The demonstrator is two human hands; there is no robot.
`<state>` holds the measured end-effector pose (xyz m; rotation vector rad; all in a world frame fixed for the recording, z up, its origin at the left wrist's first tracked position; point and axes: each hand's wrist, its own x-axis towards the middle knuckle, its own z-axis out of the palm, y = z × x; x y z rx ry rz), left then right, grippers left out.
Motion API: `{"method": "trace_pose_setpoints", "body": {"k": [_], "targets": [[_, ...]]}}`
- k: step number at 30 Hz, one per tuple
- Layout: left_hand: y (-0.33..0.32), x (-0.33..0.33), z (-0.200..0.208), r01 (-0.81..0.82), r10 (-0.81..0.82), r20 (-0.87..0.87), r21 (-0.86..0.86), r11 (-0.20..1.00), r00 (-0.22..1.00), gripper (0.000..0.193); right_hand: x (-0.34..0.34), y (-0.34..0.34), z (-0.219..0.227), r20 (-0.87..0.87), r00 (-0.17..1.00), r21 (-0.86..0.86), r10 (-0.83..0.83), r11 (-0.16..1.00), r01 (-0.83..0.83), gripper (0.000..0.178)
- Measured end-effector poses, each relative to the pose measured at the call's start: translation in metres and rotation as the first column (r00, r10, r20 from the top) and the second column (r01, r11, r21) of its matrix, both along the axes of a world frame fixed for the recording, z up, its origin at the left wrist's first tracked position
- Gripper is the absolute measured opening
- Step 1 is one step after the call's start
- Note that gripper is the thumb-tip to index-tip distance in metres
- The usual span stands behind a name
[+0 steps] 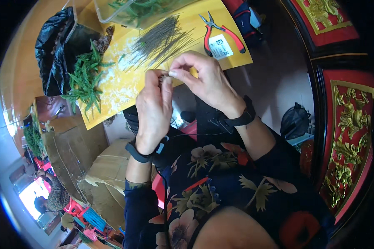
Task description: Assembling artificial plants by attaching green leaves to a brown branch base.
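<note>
My left hand (pixel 153 108) is closed around a small brown pine cone (pixel 163 77), of which only the tip shows between the fingers. My right hand (pixel 204 79) pinches at that same cone with thumb and forefinger, and the two hands touch just above the yellow board's (pixel 112 89) near edge. Just beyond my fingers, a fan of thin grey wires (pixel 162 41) lies on the board. Both wrists carry black bands.
Red-handled pliers (pixel 220 33) lie at the board's right end. Green fern-like sprigs (pixel 85 81) and several pine cones (pixel 104 41) sit on its left, beside a black plastic bag (pixel 52 50). A clear tub (pixel 124 10) of greenery stands behind. Cardboard (pixel 77 143) is lower left; another person (pixel 50 197) sits far lower left.
</note>
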<state>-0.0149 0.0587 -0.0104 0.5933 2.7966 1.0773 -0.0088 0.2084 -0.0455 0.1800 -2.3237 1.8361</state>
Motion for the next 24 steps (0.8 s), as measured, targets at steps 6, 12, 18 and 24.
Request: {"method": "trace_pose_setpoints", "body": {"k": [6, 12, 18, 24], "targets": [[0.0, -0.01, -0.002, -0.165, 0.055, 0.291, 0.368, 0.915, 0.955, 0.02, -0.005, -0.006, -0.01, 0.192, 0.98, -0.422, 0.043, 0.905, 0.043, 0.014], [0.005, -0.002, -0.009, -0.185, 0.039, 0.355, 0.389, 0.903, 0.934, 0.02, 0.002, -0.005, 0.002, 0.301, 0.946, -0.6, 0.12, 0.795, 0.09, 0.014], [0.002, -0.002, -0.005, -0.14, -0.061, 0.432, 0.418, 0.898, 0.9, 0.022, 0.003, -0.002, 0.002, 0.28, 0.95, -0.612, 0.137, 0.788, 0.066, 0.014], [-0.057, -0.076, 0.003, -0.088, 0.074, 0.089, 0.165, 0.982, 0.993, 0.028, -0.002, 0.002, 0.006, 0.318, 0.935, -0.677, 0.156, 0.728, 0.109, 0.015]]}}
